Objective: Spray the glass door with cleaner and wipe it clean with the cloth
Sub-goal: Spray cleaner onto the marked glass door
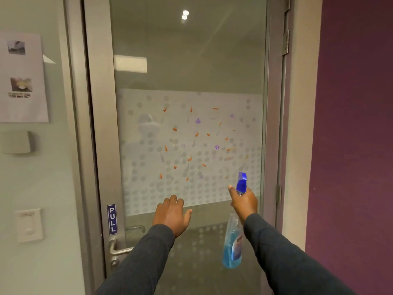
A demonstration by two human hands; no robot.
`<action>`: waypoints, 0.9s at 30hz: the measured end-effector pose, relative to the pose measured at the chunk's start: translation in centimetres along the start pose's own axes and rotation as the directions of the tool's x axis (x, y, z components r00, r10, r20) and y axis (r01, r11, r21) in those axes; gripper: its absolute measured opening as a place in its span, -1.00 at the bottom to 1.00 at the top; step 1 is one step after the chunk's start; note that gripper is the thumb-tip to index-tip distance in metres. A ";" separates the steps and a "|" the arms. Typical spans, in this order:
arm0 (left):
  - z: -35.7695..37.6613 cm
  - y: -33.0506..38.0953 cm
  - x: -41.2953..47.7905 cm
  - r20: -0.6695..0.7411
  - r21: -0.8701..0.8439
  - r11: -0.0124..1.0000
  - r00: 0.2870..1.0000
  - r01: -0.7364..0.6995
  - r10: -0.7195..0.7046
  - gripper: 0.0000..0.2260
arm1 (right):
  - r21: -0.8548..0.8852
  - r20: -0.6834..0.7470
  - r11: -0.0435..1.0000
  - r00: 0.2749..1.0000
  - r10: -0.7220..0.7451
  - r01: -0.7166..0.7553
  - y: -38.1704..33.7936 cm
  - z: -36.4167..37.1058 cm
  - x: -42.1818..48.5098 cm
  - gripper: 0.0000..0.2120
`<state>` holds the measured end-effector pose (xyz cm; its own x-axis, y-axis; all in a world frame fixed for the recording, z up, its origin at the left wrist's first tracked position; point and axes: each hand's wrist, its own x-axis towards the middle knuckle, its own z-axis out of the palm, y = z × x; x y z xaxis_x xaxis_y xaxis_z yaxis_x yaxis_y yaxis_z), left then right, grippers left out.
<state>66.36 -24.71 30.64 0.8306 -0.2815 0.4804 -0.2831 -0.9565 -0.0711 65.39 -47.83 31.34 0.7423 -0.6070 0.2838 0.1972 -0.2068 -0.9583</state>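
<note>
Here, right hand (244,204) gripping neck of clear plastic spray bottle (232,243) with blue liquid, blue nozzle pointing at door. Left hand (171,215) hovering open, fingers spread, holding nothing, near frosted band's lower edge. Metal-framed glass door (187,67) showing orange and purple smears (189,145) across band's centre.

Spray bottle (233,241) neck hidden under right hand (244,202); label print too blurred to read.
</note>
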 end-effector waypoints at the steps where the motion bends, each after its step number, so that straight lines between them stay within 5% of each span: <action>1: 0.2 0.1 -0.4 0.005 -0.005 1.000 1.000 -0.001 0.001 -0.56 | 0.005 -0.031 1.000 0.999 0.011 -0.011 0.3 -0.7 0.0 -0.71; 14: 0.6 0.5 -4.9 0.016 -0.197 0.968 0.986 -0.158 0.164 -0.57 | 0.025 0.088 0.998 0.995 -0.053 0.051 0.4 -4.1 -9.8 -0.76; 27: 0.3 1.0 -18.5 0.111 -0.370 0.848 0.888 -0.379 0.446 -0.57 | -0.121 -0.149 0.991 0.988 0.046 -0.064 4.1 -5.3 -29.9 -0.77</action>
<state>50.84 -20.50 21.37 0.6648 -0.6849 0.2981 -0.7326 -0.6759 0.0807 40.65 -34.58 19.12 0.6467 -0.7235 0.2415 0.0700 -0.2590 -0.9633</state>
